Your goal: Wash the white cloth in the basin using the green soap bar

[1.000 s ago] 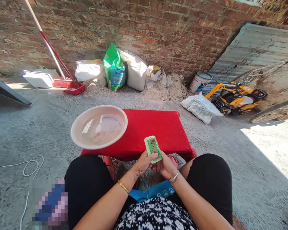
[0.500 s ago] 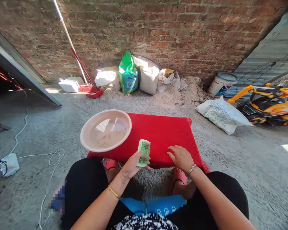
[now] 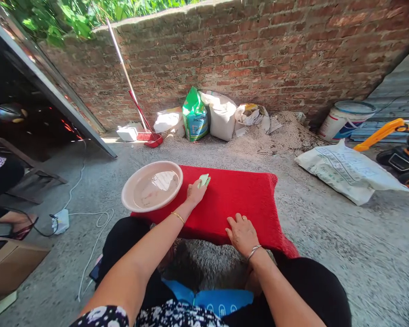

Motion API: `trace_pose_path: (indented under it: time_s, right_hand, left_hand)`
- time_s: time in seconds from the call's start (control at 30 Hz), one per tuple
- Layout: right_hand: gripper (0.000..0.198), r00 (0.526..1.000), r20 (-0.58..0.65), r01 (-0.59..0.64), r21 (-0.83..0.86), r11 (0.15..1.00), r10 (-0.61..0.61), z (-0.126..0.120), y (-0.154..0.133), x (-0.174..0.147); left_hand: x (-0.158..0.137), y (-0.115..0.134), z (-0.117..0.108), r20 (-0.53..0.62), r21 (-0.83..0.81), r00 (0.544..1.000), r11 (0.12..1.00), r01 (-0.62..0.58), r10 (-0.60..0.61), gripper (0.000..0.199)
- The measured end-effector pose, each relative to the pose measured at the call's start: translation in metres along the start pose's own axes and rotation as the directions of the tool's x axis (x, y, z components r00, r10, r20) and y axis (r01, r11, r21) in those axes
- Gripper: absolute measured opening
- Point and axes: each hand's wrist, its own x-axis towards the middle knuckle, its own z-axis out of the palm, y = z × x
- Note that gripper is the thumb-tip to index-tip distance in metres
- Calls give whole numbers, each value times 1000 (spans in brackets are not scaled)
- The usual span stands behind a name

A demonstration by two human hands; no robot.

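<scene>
My left hand [image 3: 196,191] is closed around a pale green scrubbing brush [image 3: 203,180], whose bristle side faces right and down over the red cloth [image 3: 238,190]. Whether the bristles press on the cloth I cannot tell. Close to the cloth's near edge, my right hand [image 3: 242,231] lies flat on it, fingers apart, holding nothing. Just left of the brush, a pale pink basin [image 3: 125,196] with water in it rests partly on the cloth-covered surface.
Beyond the cloth, a green bag [image 3: 195,116] and a white sack [image 3: 222,116] lean on the brick wall [image 3: 259,59]. Another sack [image 3: 347,170] lies at right, near a bucket [image 3: 347,120]. A white cable [image 3: 95,245] and a cardboard box [image 3: 17,263] are at left, beside a seated person's foot [image 3: 22,225].
My left hand has carried the brush forward and turned its bristles away from me. My right hand has come down onto the cloth, nearer to me. The view has swung left and up.
</scene>
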Motion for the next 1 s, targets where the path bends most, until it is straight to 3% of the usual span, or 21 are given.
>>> trace_pose_path:
  time_s: [0.13,0.23,0.33,0.5,0.57,0.77,0.83,0.9,1.0]
  right_hand:
    - [30,999,-3,38,49,998,-38,-1,7,3]
    - [28,998,2,57,63,996,-57,-3,10,6]
    - [27,998,3,69,45,997,-69,-3,10,8]
    - [28,998,9,65,19,998,-65,-2,8,6]
    - [27,998,9,62,18,998,-62,-1,8,6]
    - [28,998,22,57,27,998,-57,-1,8,7]
    - [28,998,23,56,30,998,-57,-1,8,8]
    - [26,998,23,53,30,998,-54,-1,8,9]
    - [24,999,22,47,25,999,-48,-1,8,10]
  left_hand:
    - [25,14,-1,-174,229,984,970,86,-46,52]
    - [29,23,11,-224,332,973,935,128,-54,51]
    - [22,35,37,-194,395,981,916,74,4,49]
    - [12,53,67,-15,412,992,905,-109,126,47]
    - [17,54,61,-1,378,992,918,-118,128,46]
    - [54,37,13,-211,333,976,936,114,-44,49]
    - [59,38,13,-222,340,973,931,133,-57,49]
    - [53,49,30,-199,347,979,932,103,-34,47]
    - [31,74,73,-93,353,993,935,-33,70,47]
